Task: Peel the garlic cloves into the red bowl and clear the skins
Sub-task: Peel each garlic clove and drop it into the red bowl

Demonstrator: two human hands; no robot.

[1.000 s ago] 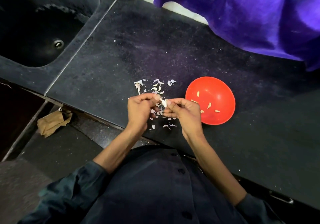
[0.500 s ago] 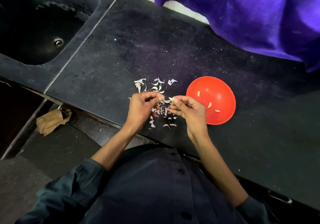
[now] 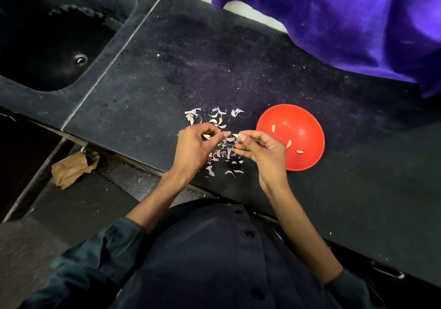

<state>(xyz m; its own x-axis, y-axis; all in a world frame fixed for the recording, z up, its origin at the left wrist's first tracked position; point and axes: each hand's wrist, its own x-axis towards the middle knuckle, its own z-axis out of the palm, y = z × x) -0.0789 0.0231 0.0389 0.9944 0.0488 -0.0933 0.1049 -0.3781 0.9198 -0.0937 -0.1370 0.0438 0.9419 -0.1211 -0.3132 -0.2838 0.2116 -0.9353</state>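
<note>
Head view shows the right hand (image 3: 262,152) pinching a garlic clove (image 3: 236,136) at its fingertips, the red bowl (image 3: 307,163) just beside it on the table (image 3: 358,189), nearer than the left hand (image 3: 194,147), curled on skin.

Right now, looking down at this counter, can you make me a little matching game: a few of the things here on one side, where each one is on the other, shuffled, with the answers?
Things
1. peeled cloves
2. loose skins
3. crumpled brown paper
4. purple cloth

Places
A. on the floor below the counter edge
B. draped over the far side of the counter
C. inside the red bowl
D. scattered on the counter around the two hands

Pairs: 1-C, 2-D, 3-A, 4-B
</note>
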